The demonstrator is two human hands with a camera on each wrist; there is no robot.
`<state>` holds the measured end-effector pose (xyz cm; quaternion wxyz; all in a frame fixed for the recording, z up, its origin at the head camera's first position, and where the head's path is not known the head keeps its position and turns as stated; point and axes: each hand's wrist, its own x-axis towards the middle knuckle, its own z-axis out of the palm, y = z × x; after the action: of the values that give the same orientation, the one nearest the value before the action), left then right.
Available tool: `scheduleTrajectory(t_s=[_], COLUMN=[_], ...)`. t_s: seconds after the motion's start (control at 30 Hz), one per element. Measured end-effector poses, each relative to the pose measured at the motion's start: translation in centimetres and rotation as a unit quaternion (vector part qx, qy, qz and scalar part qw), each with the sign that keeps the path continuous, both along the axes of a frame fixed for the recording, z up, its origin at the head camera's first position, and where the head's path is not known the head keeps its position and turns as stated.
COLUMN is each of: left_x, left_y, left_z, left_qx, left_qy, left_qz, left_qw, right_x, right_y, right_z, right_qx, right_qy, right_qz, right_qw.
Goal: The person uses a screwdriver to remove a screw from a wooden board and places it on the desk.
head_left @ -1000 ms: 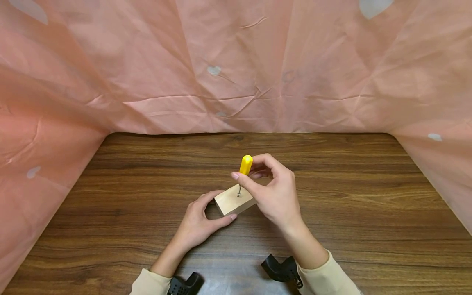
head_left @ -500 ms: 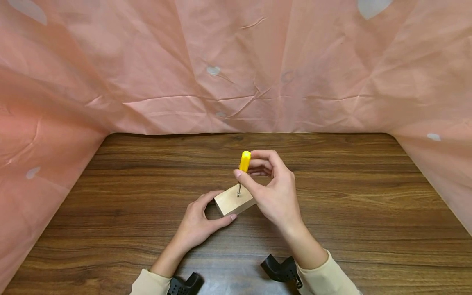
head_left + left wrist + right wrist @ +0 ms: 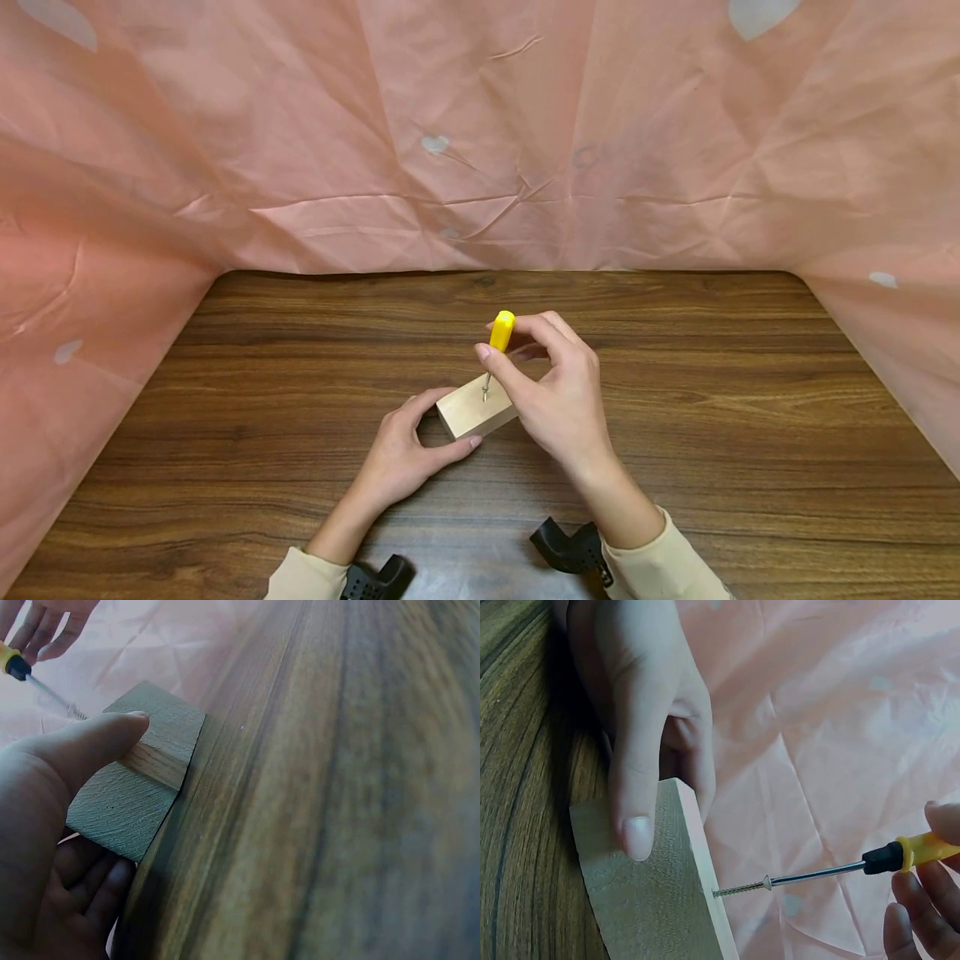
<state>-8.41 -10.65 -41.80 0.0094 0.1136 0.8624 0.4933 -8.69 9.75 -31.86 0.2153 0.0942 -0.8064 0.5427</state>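
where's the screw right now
In the right wrist view, the screw is below centre, slightly right, between the wooden block and the tip of the screwdriver.

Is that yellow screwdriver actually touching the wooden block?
Apart: the right wrist view shows the screw bridging the gap between the screwdriver and the wooden block.

Wooden block partly hidden by right grip, screwdriver handle cropped in wrist views
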Motion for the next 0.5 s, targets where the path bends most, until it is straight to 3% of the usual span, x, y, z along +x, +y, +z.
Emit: scheduleTrajectory(t_s=[0.33, 0.5], left_x=[-0.05, -0.01], left_y=[0.03, 0.04], left_z=[0.00, 0.00], left_qx=[0.000, 0.000], left_qy=[0.001, 0.000], left_qz=[0.000, 0.003], left_qw=[1.0000, 1.0000], right_x=[0.13, 0.21], right_y=[0.01, -0.09], right_z=[0.12, 0.06], right_qx=[-0.013, -0.004], right_qy=[-0.017, -0.001], right_qz=[-0.009, -0.012], right_qw=[0.9997, 0.9999])
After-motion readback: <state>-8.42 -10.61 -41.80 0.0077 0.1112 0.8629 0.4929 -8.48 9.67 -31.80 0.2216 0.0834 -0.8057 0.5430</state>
